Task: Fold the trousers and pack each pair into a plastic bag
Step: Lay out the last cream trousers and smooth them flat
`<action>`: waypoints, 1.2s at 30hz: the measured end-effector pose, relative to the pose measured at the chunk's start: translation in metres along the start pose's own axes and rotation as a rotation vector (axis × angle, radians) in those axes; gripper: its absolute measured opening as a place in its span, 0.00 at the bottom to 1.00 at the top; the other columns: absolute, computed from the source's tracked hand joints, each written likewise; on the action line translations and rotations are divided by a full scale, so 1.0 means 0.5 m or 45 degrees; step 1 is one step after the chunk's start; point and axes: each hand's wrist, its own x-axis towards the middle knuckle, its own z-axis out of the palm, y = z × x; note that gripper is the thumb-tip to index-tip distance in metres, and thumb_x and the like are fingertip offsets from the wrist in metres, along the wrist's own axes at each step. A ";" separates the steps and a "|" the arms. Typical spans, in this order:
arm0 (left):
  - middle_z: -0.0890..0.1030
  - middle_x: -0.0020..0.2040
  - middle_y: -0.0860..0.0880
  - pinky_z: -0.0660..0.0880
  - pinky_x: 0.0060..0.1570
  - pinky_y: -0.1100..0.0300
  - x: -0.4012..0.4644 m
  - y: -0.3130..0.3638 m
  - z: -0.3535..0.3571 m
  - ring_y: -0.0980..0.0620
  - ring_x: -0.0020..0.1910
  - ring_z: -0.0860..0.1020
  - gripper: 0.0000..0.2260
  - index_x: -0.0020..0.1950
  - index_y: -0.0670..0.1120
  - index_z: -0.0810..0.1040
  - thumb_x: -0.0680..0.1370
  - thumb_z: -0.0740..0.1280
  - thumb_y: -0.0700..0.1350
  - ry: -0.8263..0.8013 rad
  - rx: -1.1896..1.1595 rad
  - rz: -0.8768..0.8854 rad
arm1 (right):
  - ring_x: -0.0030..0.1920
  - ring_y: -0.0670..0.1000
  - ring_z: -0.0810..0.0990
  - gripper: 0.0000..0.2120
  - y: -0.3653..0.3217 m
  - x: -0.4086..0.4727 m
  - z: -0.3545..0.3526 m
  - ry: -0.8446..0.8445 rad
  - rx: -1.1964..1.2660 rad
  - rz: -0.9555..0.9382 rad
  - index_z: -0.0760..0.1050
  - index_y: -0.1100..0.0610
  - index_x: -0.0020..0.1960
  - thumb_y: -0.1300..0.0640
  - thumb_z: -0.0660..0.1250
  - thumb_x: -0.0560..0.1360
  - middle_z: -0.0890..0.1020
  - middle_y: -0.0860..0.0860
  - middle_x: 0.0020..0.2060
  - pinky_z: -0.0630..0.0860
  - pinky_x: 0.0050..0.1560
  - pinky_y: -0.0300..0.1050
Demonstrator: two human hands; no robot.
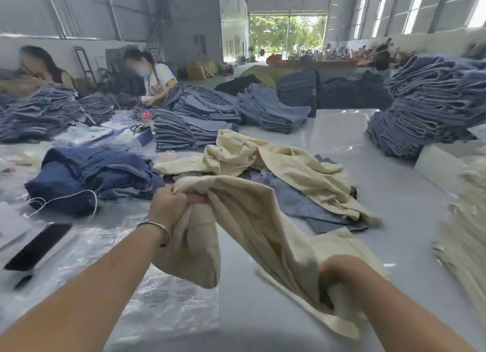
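Both hands — left hand (168, 207), right hand (339, 278) — clench the cream trousers (252, 220); pull taut between them before folding.

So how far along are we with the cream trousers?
Done: nothing bagged that I can see; the plastic bag lies flat under the left arm. In hand: left hand and right hand both grip one cream pair, still unfolded. Left: another cream pair lies crumpled beyond, on loose blue denim.
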 end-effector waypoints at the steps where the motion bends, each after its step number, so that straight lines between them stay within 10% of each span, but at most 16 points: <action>1: 0.84 0.36 0.53 0.76 0.37 0.61 -0.014 -0.022 -0.002 0.52 0.37 0.81 0.17 0.39 0.49 0.84 0.53 0.78 0.50 0.005 0.212 0.067 | 0.54 0.51 0.79 0.16 0.015 -0.003 0.007 -0.110 -0.033 0.061 0.82 0.52 0.49 0.51 0.73 0.62 0.80 0.50 0.54 0.74 0.47 0.39; 5: 0.81 0.34 0.51 0.72 0.31 0.59 -0.045 -0.060 -0.039 0.46 0.35 0.79 0.09 0.42 0.54 0.79 0.65 0.69 0.54 0.082 1.167 0.836 | 0.58 0.52 0.78 0.24 0.036 -0.006 0.026 -0.261 -0.270 0.161 0.83 0.53 0.52 0.48 0.71 0.58 0.80 0.50 0.58 0.74 0.62 0.46; 11: 0.77 0.42 0.46 0.70 0.41 0.50 0.003 -0.103 -0.167 0.43 0.42 0.74 0.27 0.61 0.49 0.78 0.62 0.76 0.50 0.214 1.761 1.000 | 0.51 0.50 0.78 0.14 0.028 -0.010 -0.023 0.599 0.050 0.292 0.73 0.49 0.52 0.48 0.61 0.68 0.78 0.47 0.47 0.71 0.46 0.42; 14: 0.75 0.45 0.43 0.67 0.42 0.47 0.028 -0.174 -0.213 0.41 0.42 0.73 0.24 0.69 0.49 0.73 0.72 0.63 0.42 0.431 1.669 1.143 | 0.52 0.53 0.79 0.17 -0.025 -0.010 -0.012 0.968 0.052 0.321 0.67 0.53 0.59 0.52 0.60 0.72 0.79 0.51 0.51 0.68 0.47 0.45; 18: 0.68 0.62 0.48 0.61 0.66 0.48 0.028 -0.323 -0.256 0.43 0.63 0.66 0.29 0.75 0.58 0.59 0.74 0.60 0.46 -0.325 1.872 0.318 | 0.67 0.54 0.63 0.19 -0.118 0.015 0.070 0.499 -0.108 0.350 0.61 0.50 0.68 0.55 0.54 0.77 0.66 0.54 0.65 0.63 0.67 0.56; 21: 0.70 0.60 0.54 0.58 0.67 0.55 0.045 -0.406 -0.296 0.51 0.63 0.65 0.21 0.65 0.60 0.73 0.72 0.63 0.57 -0.697 1.760 0.235 | 0.72 0.55 0.56 0.24 -0.226 0.037 0.103 0.418 0.041 0.239 0.57 0.48 0.73 0.55 0.55 0.78 0.60 0.52 0.71 0.56 0.71 0.60; 26: 0.69 0.63 0.52 0.64 0.65 0.59 0.112 -0.439 -0.325 0.51 0.66 0.64 0.24 0.68 0.54 0.70 0.75 0.65 0.60 -0.396 1.289 0.112 | 0.74 0.49 0.59 0.35 -0.449 0.065 0.155 0.671 0.272 -0.348 0.56 0.50 0.76 0.36 0.62 0.75 0.62 0.47 0.74 0.58 0.72 0.45; 30: 0.69 0.70 0.49 0.67 0.66 0.53 0.149 -0.461 -0.316 0.46 0.70 0.65 0.44 0.76 0.50 0.57 0.67 0.70 0.67 -0.434 1.165 -0.269 | 0.71 0.50 0.64 0.45 -0.569 0.096 0.212 0.482 0.140 -0.326 0.53 0.50 0.77 0.30 0.65 0.68 0.65 0.48 0.72 0.61 0.70 0.48; 32: 0.72 0.68 0.50 0.67 0.64 0.53 0.160 -0.468 -0.309 0.46 0.68 0.69 0.47 0.75 0.51 0.56 0.64 0.71 0.69 -0.456 1.282 -0.362 | 0.67 0.51 0.71 0.35 -0.589 0.110 0.220 0.472 0.123 -0.247 0.61 0.48 0.72 0.38 0.66 0.70 0.73 0.48 0.66 0.66 0.63 0.47; 36: 0.81 0.52 0.46 0.73 0.53 0.54 0.203 -0.434 -0.296 0.45 0.51 0.78 0.10 0.46 0.51 0.75 0.69 0.73 0.51 -0.513 1.025 -0.287 | 0.49 0.58 0.79 0.04 -0.599 0.114 0.150 0.804 0.580 -0.279 0.75 0.54 0.40 0.57 0.61 0.68 0.81 0.51 0.41 0.69 0.42 0.47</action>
